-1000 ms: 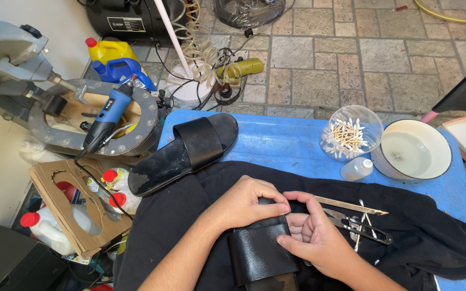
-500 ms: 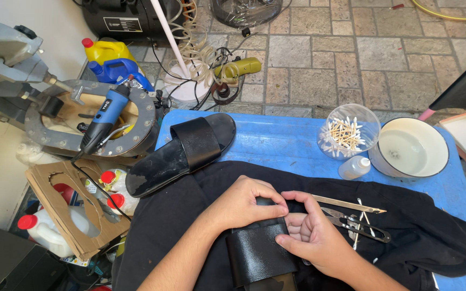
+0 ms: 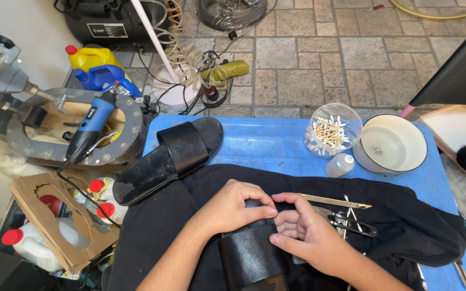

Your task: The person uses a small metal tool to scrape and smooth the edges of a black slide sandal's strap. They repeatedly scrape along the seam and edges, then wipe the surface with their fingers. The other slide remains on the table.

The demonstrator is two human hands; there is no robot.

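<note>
We see both hands meet over a black sandal [image 3: 252, 256] that lies on the black cloth [image 3: 405, 226] at the near edge of the blue table [image 3: 265, 143]. Our left hand [image 3: 233, 207] curls over the sandal's far end, fingers bent down and pressed on the leather. Our right hand [image 3: 303, 234] closes from the other side, thumb along the strap's edge and fingertips tucked against the left hand's; both hands are clamped on this sandal.

A second black sandal [image 3: 171, 159] lies tilted at the table's left corner, its heel overhanging the edge and its toe touching the cloth. To the right of our hands, a thin pointed tool [image 3: 335, 201] and small scissors [image 3: 351, 223] rest on the cloth, just beside the right hand. Farther back stand a clear jar of cotton swabs [image 3: 330, 132], a small white bottle [image 3: 340, 165] and a white bowl [image 3: 395, 145], well apart from our hands.

Bare blue surface remains between the tilted sandal and the jar. Off the left edge sits a blue rotary tool [image 3: 90, 126] on a round metal stand.
</note>
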